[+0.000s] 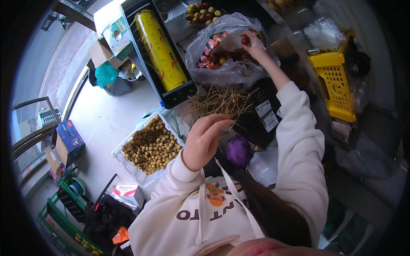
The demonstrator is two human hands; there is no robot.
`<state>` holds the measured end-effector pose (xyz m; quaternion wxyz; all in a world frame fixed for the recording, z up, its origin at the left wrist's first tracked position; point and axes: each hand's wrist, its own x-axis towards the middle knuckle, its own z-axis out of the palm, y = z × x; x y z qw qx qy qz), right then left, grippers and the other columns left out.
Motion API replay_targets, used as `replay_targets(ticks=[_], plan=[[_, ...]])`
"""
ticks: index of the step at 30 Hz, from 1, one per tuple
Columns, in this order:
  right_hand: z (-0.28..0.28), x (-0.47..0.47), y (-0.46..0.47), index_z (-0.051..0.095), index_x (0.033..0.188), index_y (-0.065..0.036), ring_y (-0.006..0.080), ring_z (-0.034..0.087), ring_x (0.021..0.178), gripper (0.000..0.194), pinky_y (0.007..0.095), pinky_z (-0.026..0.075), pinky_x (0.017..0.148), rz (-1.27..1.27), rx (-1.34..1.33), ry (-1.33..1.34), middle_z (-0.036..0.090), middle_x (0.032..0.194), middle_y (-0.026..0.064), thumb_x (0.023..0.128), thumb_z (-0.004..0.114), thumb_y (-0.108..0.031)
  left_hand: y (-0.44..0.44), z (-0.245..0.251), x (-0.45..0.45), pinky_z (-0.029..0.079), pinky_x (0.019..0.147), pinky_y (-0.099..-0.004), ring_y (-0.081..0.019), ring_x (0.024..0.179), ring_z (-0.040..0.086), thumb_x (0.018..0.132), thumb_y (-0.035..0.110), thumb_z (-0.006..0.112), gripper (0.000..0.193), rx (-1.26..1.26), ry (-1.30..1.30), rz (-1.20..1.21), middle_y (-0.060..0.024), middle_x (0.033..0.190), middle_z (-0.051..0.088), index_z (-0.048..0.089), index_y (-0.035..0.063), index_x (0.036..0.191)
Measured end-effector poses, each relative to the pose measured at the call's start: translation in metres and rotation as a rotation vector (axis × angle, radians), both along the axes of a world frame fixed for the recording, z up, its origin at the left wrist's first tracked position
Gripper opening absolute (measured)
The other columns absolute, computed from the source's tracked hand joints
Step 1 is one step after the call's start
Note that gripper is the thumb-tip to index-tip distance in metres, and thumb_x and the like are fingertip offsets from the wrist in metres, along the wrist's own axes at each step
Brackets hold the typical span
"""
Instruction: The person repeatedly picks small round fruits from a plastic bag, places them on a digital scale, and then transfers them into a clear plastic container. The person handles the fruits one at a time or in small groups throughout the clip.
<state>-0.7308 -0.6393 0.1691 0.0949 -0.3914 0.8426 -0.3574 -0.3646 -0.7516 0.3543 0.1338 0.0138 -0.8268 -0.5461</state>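
My right hand (254,45) reaches into a clear plastic bag (199,74) and pinches a dark red jujube (245,40) between thumb and fingers. More reddish-brown jujubes (221,60) lie around it, inside a printed liner. My left hand (205,137) is raised in front of my chest, fingers loosely bent and a little apart, with nothing seen in it. Just beyond its fingertips is a heap of bare brown twigs (221,100). Behind the bag sits a pile of green and red jujubes (203,13).
A yellow cling-film roll (161,51) lies in a black dispenser (179,97). Longans (153,145) fill a white plastic basket (141,179) on my left. A black bag with labels (253,128) and a purple bundle (239,151) lie near me. To the right stands a yellow crate (334,83).
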Motion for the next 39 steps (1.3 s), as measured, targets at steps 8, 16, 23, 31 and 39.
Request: replay_targets(ticks=[8, 16, 23, 31, 39], plan=[[0.023, 0.008, 0.044, 0.055, 0.116, -0.017, 0.0321, 0.059, 0.104, 0.039, 0.0383, 0.047, 0.088, -0.055, 0.272, 0.157, 0.062, 0.11, 0.0117, 0.081, 0.07, -0.022, 0.01, -0.006, -0.003, 0.046, 0.086, -0.0375, -0.0313, 0.1, 0.058, 0.068, -0.014, 0.052, 0.046, 0.008, -0.016, -0.024, -0.0119, 0.109, 0.059, 0.061, 0.005, 0.108], [-0.011, 0.009, 0.041, 0.051, 0.117, -0.007, 0.0382, 0.057, 0.103, 0.034, 0.0435, 0.047, 0.086, 0.118, 0.444, -0.058, 0.059, 0.114, 0.0191, 0.088, 0.057, -0.024, 0.013, -0.007, -0.005, 0.046, 0.087, -0.0377, -0.0307, 0.101, 0.058, 0.069, -0.014, 0.052, 0.045, 0.003, -0.027, -0.022, -0.0117, 0.109, 0.059, 0.061, 0.0057, 0.109], [0.002, 0.021, 0.032, 0.055, 0.112, -0.006, 0.0376, 0.053, 0.107, 0.039, 0.0428, 0.044, 0.092, 0.178, 0.487, 0.131, 0.057, 0.108, 0.0172, 0.085, 0.063, -0.033, 0.015, -0.008, -0.01, 0.045, 0.088, -0.0376, -0.0306, 0.102, 0.057, 0.069, -0.014, 0.053, 0.047, -0.003, -0.029, -0.029, -0.0115, 0.11, 0.059, 0.061, 0.0059, 0.11], [-0.009, 0.033, 0.008, 0.057, 0.109, -0.01, 0.031, 0.059, 0.096, 0.029, 0.0428, 0.051, 0.077, 0.243, 0.67, 0.534, 0.057, 0.103, 0.0119, 0.081, 0.061, -0.017, 0.017, -0.009, -0.016, 0.045, 0.087, -0.0378, -0.0307, 0.101, 0.057, 0.067, -0.013, 0.053, 0.046, -0.006, -0.031, -0.051, -0.0114, 0.11, 0.059, 0.06, 0.0056, 0.109], [0.007, 0.029, 0.037, 0.053, 0.122, -0.012, 0.0315, 0.061, 0.096, 0.036, 0.0422, 0.051, 0.078, 0.235, 0.769, 0.416, 0.054, 0.115, 0.0127, 0.086, 0.056, -0.018, 0.015, -0.012, -0.014, 0.044, 0.087, -0.0377, -0.031, 0.101, 0.057, 0.067, -0.012, 0.054, 0.047, -0.008, -0.034, -0.035, -0.0114, 0.109, 0.059, 0.06, 0.0057, 0.11]])
